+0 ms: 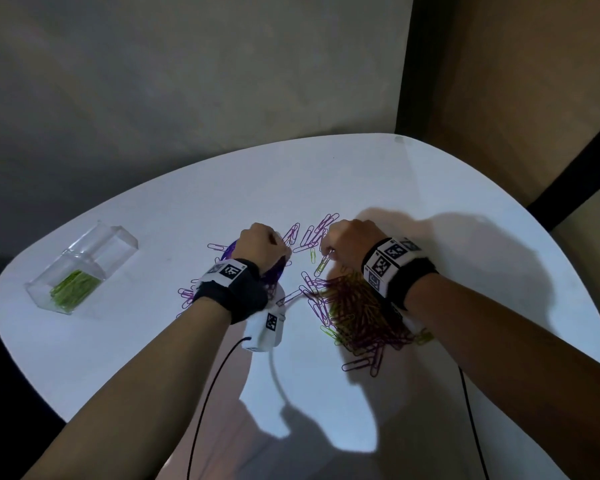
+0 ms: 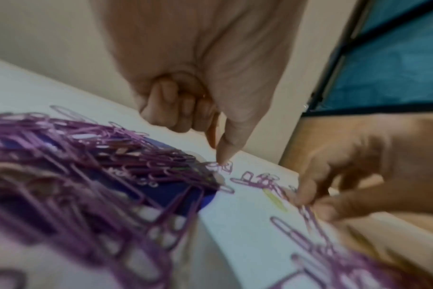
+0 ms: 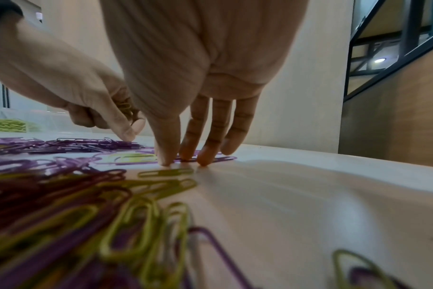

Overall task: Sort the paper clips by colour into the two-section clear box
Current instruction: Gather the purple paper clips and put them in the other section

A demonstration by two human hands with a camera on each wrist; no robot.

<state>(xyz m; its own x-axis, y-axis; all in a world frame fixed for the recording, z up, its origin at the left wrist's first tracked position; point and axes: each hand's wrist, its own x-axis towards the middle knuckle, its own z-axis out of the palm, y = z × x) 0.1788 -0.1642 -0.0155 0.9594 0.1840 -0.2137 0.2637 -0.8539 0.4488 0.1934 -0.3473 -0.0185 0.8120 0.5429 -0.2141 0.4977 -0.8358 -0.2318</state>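
Observation:
The clear two-section box (image 1: 116,233) lies at the table's left; its near section holds green clips (image 1: 75,287), and I see nothing in its far section. A mixed heap of purple and green clips (image 1: 357,317) sits under my right wrist. More purple clips (image 2: 91,156) are piled on a dark blue disc (image 2: 171,195) under my left wrist. My left hand (image 1: 284,249) has its fingers curled round a small bunch of clips (image 3: 126,107), its thumb tip down on loose purple clips (image 2: 223,166). My right hand (image 3: 183,162) stands with straight fingers, tips on the table beside a green clip (image 3: 166,172).
The white table (image 1: 465,271) has a rounded far edge close to a wall. Loose purple clips (image 1: 309,233) are scattered between and beyond the hands. Wrist-camera cables (image 1: 208,386) trail toward me across the near table.

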